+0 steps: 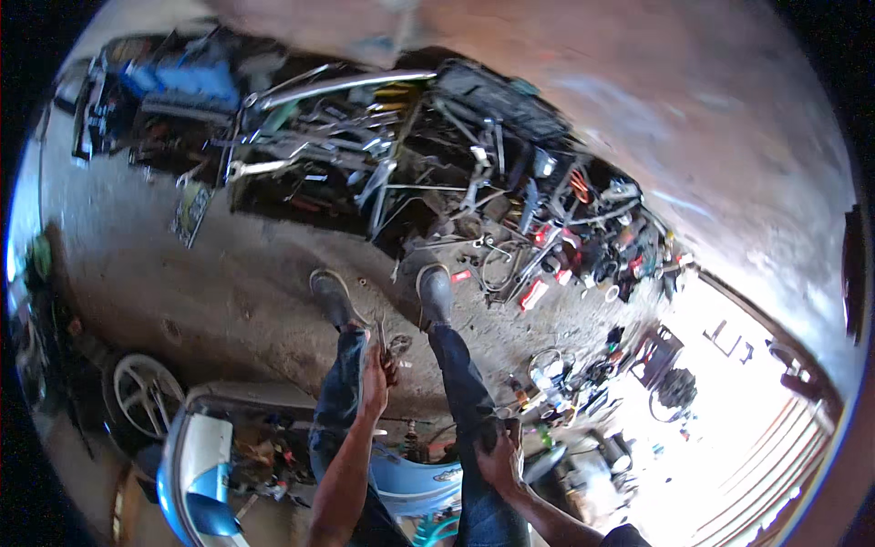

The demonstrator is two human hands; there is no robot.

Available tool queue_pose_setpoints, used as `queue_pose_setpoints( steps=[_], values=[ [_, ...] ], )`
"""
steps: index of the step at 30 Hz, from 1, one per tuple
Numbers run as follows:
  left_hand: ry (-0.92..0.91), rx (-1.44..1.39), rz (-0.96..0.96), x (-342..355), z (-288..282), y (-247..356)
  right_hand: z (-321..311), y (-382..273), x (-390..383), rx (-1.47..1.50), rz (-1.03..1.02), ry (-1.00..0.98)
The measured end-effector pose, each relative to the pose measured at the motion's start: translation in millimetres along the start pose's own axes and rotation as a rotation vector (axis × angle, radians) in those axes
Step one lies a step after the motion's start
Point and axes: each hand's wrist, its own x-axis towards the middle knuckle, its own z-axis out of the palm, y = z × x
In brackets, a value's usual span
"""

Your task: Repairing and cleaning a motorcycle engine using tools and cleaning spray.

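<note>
Workshop floor [255, 301]: we note worn, stained grey concrete, running up to a pale, scuffed wall [656, 100]. Along the wall's foot we find an open tool box [296, 210] crammed with wrenches, and to its right a heap of loose parts [597, 246], some red. Bright daylight fills the doorway [729, 447] at right. At lower left, a spoked wheel [150, 397] stands beside blue-and-white bodywork [214, 451]. We see the left hand [376, 378] with fingers curled round a slim metal tool [382, 330], above the floor between the legs. The right hand [499, 458] lies bent-fingered at the right knee; we cannot tell whether it grips anything.
</note>
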Motion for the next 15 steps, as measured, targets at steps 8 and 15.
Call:
queue_pose_setpoints(
  steps=[8, 15],
  values=[
    [0.012, 0.508, -0.029, -63.4, 32.9, -9.7, 23.6, 10.1, -19.5, 0.171, 0.048, 0.076],
    [-0.111, 0.572, -0.053, -140.2, 64.7, -32.2, 30.7, 15.3, -45.7, 0.423, 0.034, 0.396]
  ],
)
